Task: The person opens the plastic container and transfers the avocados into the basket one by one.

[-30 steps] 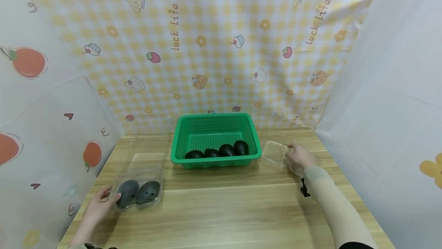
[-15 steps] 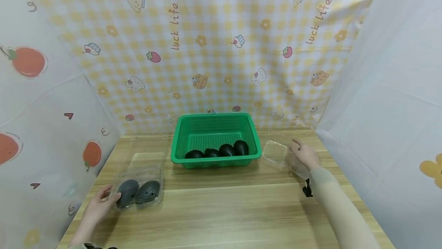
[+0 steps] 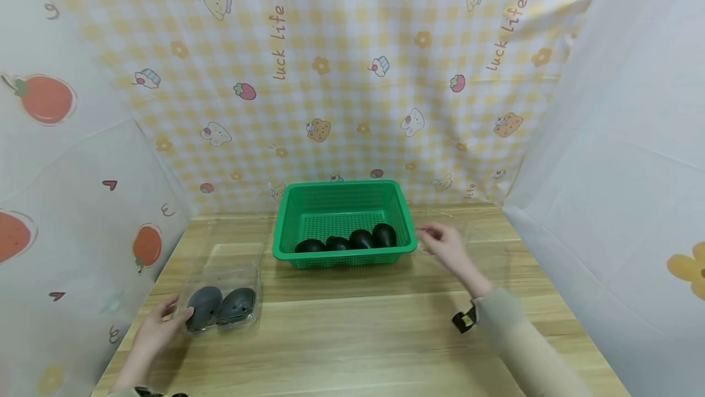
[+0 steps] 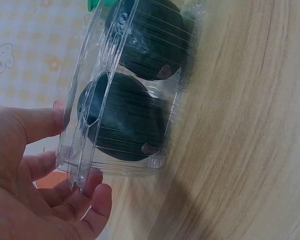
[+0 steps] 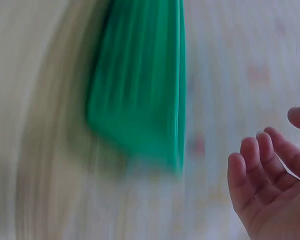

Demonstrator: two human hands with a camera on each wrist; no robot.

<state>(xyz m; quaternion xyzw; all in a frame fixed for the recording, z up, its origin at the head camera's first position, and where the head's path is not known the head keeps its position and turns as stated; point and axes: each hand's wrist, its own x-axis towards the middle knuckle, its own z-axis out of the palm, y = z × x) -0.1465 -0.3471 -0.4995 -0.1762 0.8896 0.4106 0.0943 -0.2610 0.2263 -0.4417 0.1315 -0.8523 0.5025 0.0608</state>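
Observation:
My left hand (image 3: 158, 323) holds the left end of a clear plastic clamshell box (image 3: 221, 271) by its rim, fingers around the corner. Two dark avocados (image 3: 235, 305) sit side by side in it, and its lid stands up behind. The left wrist view shows one dark green avocado (image 4: 122, 117) close to the fingertips (image 4: 102, 195). Beside the right rim of a green basket (image 3: 344, 257), my right hand (image 3: 447, 249) is in the air with loosely bent fingers and nothing in them. Several avocados (image 3: 384, 235) lie along the basket's near side.
A second clear clamshell box (image 3: 487, 262) lies to the right of the basket, partly hidden by my right hand and hard to make out. Wooden table (image 3: 341, 336) stretches in front; a patterned cloth (image 3: 347, 79) hangs behind it.
My right hand has moved left, from over the right clamshell box to the basket's right rim. My left hand, its box and the basket have stayed in place.

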